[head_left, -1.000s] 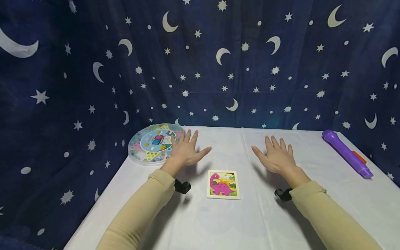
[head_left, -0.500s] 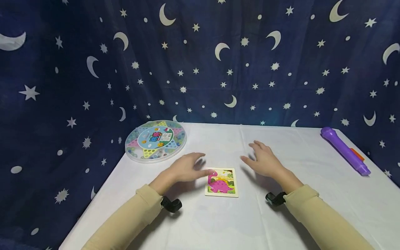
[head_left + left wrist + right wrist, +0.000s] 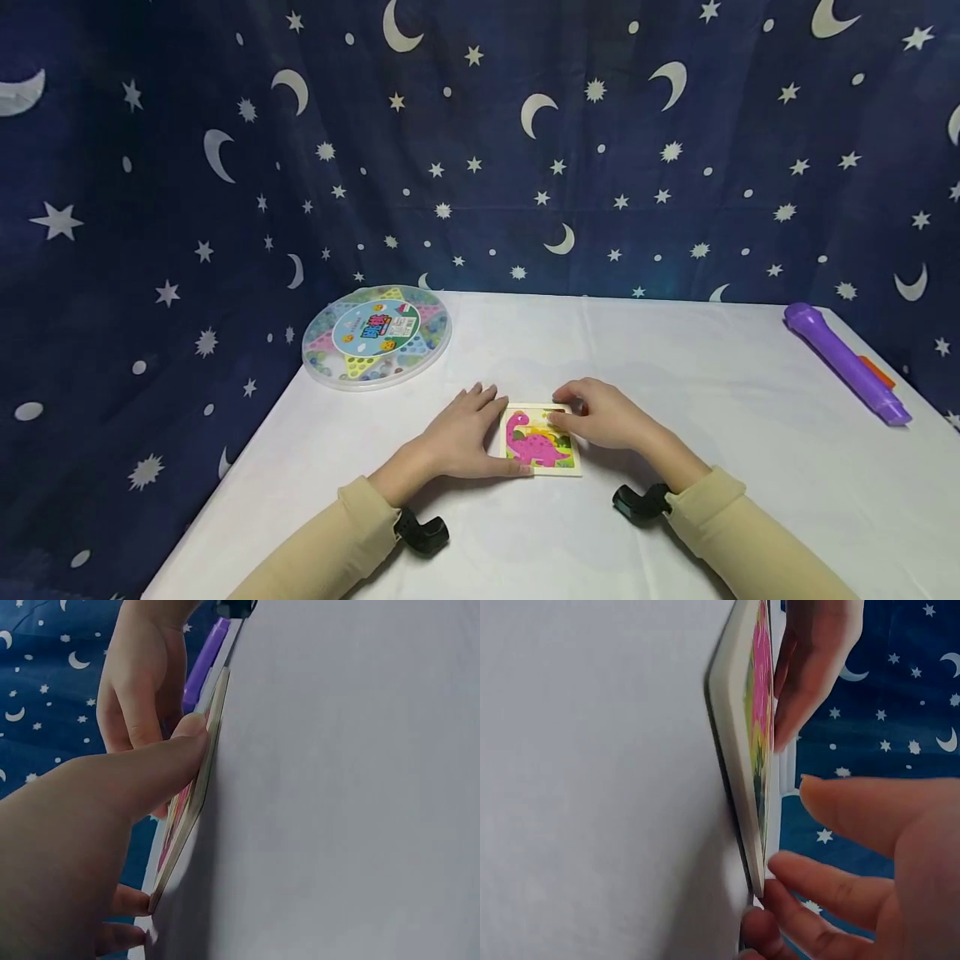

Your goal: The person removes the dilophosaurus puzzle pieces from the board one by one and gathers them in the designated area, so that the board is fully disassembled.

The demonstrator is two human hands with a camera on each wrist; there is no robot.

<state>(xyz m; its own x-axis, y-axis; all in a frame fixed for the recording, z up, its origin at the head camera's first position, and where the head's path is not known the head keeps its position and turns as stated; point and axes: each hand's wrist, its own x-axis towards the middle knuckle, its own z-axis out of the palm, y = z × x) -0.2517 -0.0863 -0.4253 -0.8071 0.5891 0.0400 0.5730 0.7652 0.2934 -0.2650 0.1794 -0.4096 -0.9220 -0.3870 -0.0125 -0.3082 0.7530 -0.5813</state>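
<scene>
The left hand (image 3: 461, 437) has just closed on the dinosaur puzzle (image 3: 534, 450) mid-table (image 3: 555, 542) — thumb and fingers spanning its side — while the right hand (image 3: 611, 417) touches the far corner, thumb lifted clear, so it seems steadied for handling.

Left edge of dinosaur puzzle (image 3: 536, 448): blocked by left hand (image 3: 463, 437).
Upper right corner: crowded by right hand (image 3: 611, 417).
Near side: passage left over white tablecloth (image 3: 536, 542), between black wrist cameras (image 3: 425, 536).
Far left: obstructed by round game case (image 3: 375, 337).
Far right: obstructed by purple tube (image 3: 847, 364), well apart.
Back: closed off by starry curtain (image 3: 495, 142).
</scene>
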